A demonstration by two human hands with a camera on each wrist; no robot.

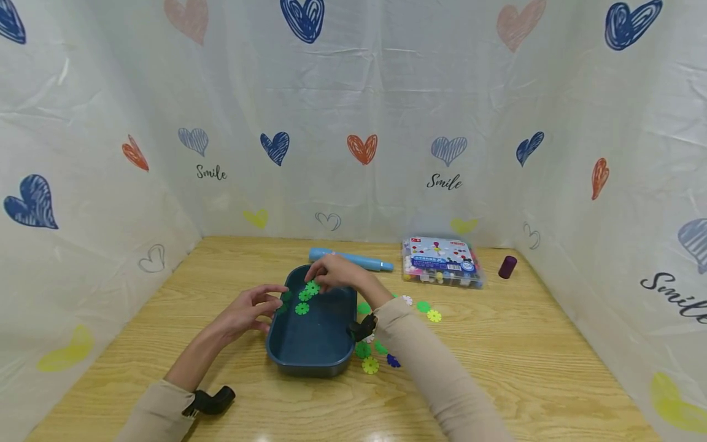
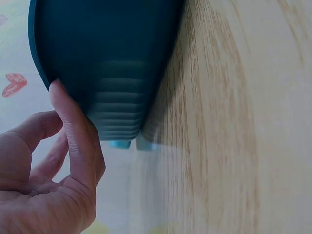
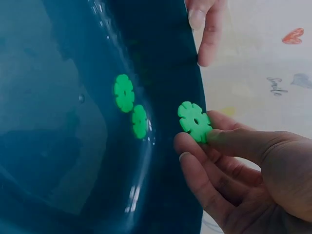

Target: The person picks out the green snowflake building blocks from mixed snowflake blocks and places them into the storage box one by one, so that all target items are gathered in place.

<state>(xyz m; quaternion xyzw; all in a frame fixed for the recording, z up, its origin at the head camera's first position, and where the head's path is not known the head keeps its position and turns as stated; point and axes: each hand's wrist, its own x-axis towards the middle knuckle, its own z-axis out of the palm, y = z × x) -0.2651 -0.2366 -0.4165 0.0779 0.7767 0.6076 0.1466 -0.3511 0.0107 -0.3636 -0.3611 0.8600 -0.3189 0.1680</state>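
Observation:
A dark blue basin (image 1: 311,344) stands on the wooden table. My right hand (image 1: 336,273) is over its far part. There it pinches a green notched snowflake disc (image 3: 195,120) between thumb and fingers, just inside the rim. Two more green discs (image 3: 124,92) lie in the basin, near the wall. On the left side, my left hand (image 1: 251,312) has its fingers loosely extended, and a fingertip (image 2: 57,90) touches the basin's rim. Several loose discs in green, yellow, white and blue, such as a yellow disc (image 1: 370,366), lie right of the basin, partly hidden by my right forearm.
Behind the basin lies a light blue tube (image 1: 359,261). A clear plastic box (image 1: 442,264) with a printed molecule label sits at the back right, and a small purple cylinder (image 1: 507,267) lies beyond it. Sheets printed with hearts surround the table (image 1: 525,356).

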